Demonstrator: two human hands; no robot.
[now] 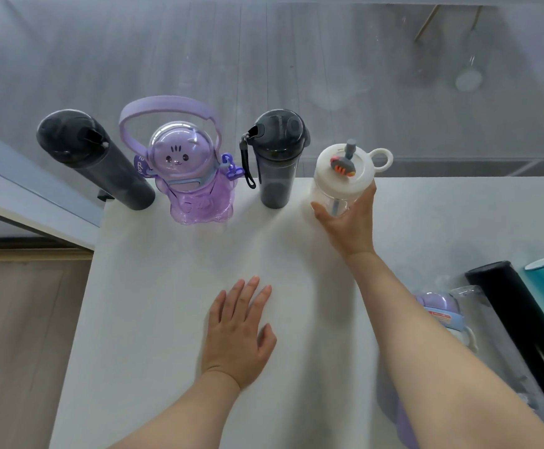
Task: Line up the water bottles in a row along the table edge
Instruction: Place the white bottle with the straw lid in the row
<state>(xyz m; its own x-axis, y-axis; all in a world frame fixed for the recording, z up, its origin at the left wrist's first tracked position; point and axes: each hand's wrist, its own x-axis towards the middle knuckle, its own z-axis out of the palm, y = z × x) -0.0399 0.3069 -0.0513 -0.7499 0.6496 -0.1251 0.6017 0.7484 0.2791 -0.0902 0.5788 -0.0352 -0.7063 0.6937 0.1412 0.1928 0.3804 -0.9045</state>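
- White surface (173, 319) is stretching out under me, grey floor beyond its far edge.
- My right hand (350, 226) is wrapping the clear bottle (335, 192) just below its white lid, at the far edge, fourth in line.
- I'm judging it light, stiff and slick; mid-body is gripping best.
- My left hand (239, 332) is lying flat, fingers straight, holding nothing.
- Beside it the grey bottle (277, 163), purple bear bottle (192, 176) and black bottle (102, 160) are standing; more bottles (523, 306) are waiting at right.

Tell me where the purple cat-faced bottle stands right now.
In the head view, the purple cat-faced bottle stands upright at the table's far edge, left of centre, between the tall black bottle and the smoky grey bottle.
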